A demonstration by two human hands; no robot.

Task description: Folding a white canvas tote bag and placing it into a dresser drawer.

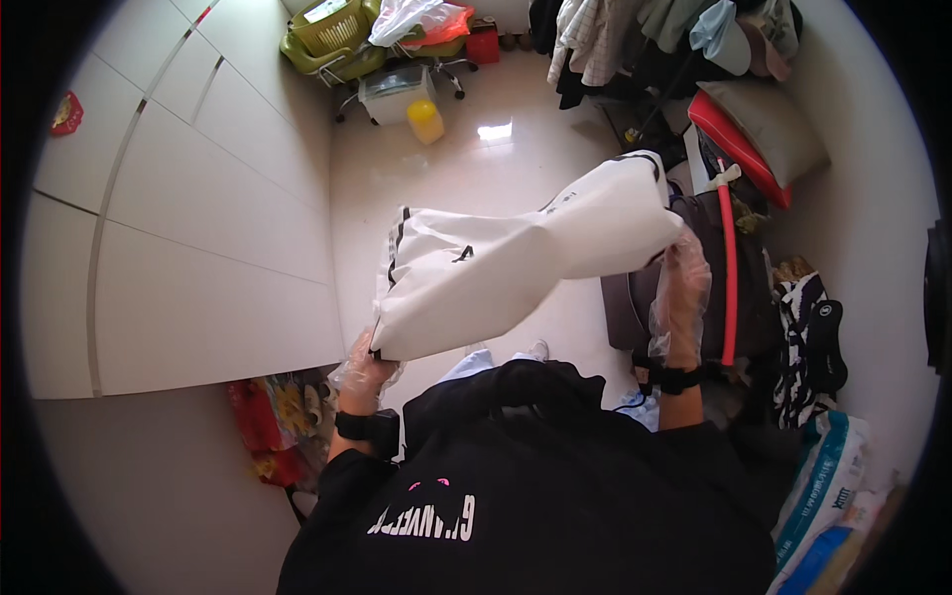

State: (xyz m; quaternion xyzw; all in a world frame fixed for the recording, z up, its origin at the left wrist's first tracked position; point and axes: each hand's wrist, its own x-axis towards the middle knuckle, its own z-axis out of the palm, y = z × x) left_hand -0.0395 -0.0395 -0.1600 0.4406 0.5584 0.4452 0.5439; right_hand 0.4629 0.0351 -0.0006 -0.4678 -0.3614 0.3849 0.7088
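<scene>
A large white fabric bag (476, 283) with black edging and small dark print stretches in the air in front of me, narrowed and creased in its middle. My left hand (367, 371), in a clear plastic glove, grips its lower left corner. At the bag's right end, my right hand (684, 260), also in a clear loose glove, is closed on the edge near the black trim. Part of the right fingers is hidden behind the fabric. Dark bands sit on both wrists.
White cabinets (218, 228) line the left wall. At the back are a green chair (337, 45) and a clear bin (392, 91) beside a yellow container (425, 121). Along the right lie a dark suitcase (635, 307), a red tube (728, 268), cushions (764, 139) and hanging clothes (605, 40).
</scene>
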